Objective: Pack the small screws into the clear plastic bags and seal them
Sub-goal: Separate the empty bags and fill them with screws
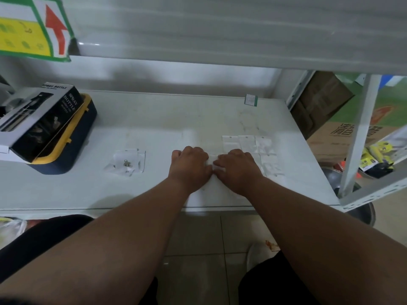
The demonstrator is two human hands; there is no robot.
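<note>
My left hand [189,165] and my right hand [236,167] sit side by side in the middle of the white table [154,115], knuckles up. Both pinch one small clear plastic bag [211,160] between their fingertips; most of the bag is hidden under the fingers. To the left lies a clear bag with small screws [127,164] on it. To the right, a stack of several clear bags [253,143] lies flat, touching my right hand.
A black spray bottle box [41,119] rests on a yellow and navy case [72,137] at the table's left. A white shelf post [361,137] stands at the right corner, with cardboard boxes [321,102] behind it.
</note>
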